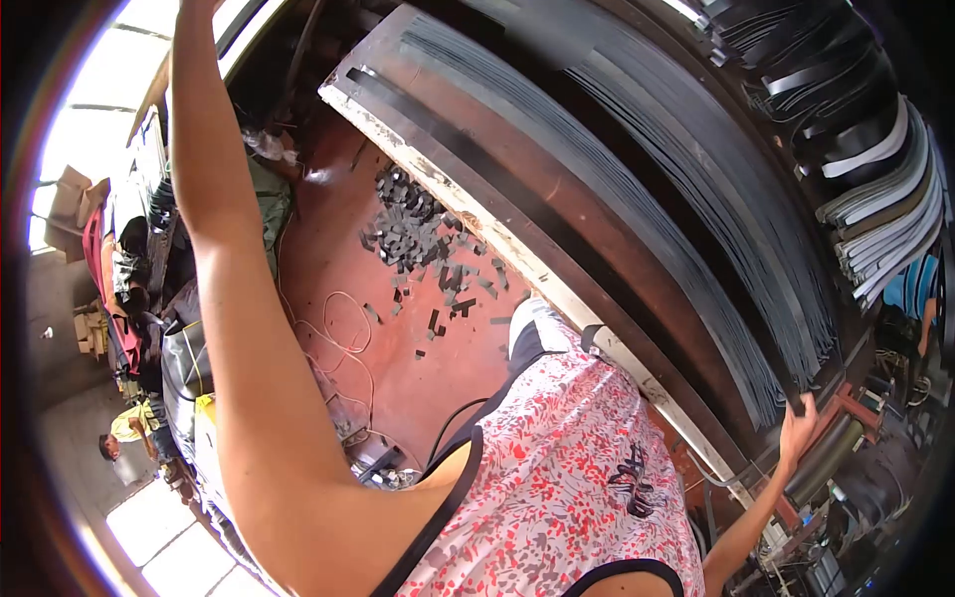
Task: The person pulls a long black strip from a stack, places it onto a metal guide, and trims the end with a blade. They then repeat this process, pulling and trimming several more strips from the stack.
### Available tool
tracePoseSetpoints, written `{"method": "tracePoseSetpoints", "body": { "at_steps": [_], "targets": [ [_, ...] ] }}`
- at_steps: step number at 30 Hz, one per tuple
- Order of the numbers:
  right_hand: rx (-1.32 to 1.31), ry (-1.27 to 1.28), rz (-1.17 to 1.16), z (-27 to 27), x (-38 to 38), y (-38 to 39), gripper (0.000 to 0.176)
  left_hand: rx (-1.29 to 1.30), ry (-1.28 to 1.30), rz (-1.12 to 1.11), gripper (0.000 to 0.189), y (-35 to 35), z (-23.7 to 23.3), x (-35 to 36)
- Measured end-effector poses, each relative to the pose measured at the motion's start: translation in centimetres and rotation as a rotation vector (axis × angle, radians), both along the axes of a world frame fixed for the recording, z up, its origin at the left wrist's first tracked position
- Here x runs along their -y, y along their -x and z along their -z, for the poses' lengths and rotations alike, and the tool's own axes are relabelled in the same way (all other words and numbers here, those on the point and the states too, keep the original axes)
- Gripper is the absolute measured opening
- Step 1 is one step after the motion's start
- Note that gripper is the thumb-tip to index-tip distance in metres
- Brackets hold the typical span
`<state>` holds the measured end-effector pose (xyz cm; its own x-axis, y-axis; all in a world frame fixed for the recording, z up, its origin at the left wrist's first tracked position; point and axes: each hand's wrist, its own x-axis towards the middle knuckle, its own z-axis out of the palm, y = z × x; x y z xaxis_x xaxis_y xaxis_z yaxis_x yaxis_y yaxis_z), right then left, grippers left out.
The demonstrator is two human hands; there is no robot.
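My right hand (796, 430) is at the right end of the table, its fingers closed on the end of a black strip (793, 390). Beside it lie the ends of two long bundles of thin dark grey strips, a nearer bundle (597, 179) and a farther bundle (696, 149). They run side by side along the brown tabletop (557, 189). My left arm (239, 298) stretches up the left side of the view, and its hand is cut off at the top edge. A single dark strip (477, 159) lies along the table's near side.
The table's worn pale edge (448, 189) runs close to my body. Small black offcuts (403, 224) are heaped on the red floor (408, 368), near a loose cable (343, 323). More strips (885, 224) hang at the right. A person (129, 428) is far left, another (910, 289) far right.
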<state>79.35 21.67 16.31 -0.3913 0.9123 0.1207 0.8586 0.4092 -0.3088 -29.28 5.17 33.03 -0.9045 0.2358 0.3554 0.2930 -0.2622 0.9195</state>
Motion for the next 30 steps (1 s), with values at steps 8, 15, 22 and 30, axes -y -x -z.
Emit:
{"method": "tracePoseSetpoints", "body": {
  "at_steps": [8, 15, 22, 30],
  "targets": [
    [0.613, 0.141, 0.132, 0.7, 4.3, -6.4, 0.037, 0.409, 0.189, -0.007, 0.020, 2.0, 20.6, 2.6],
    [0.684, 0.202, 0.106, 4.7, 7.9, -5.8, 0.034, 0.481, 0.506, -0.117, 0.015, -2.3, 31.1, 2.0],
    [0.769, 0.308, 0.198, 6.1, 8.9, -4.5, 0.034, 0.531, 0.609, -0.121, 0.016, -2.4, 36.0, 3.1],
    [0.744, 0.379, 0.210, 6.3, 9.0, -3.9, 0.036, 0.560, 0.629, -0.076, 0.028, -1.7, 37.7, 3.5]
  ]
}}
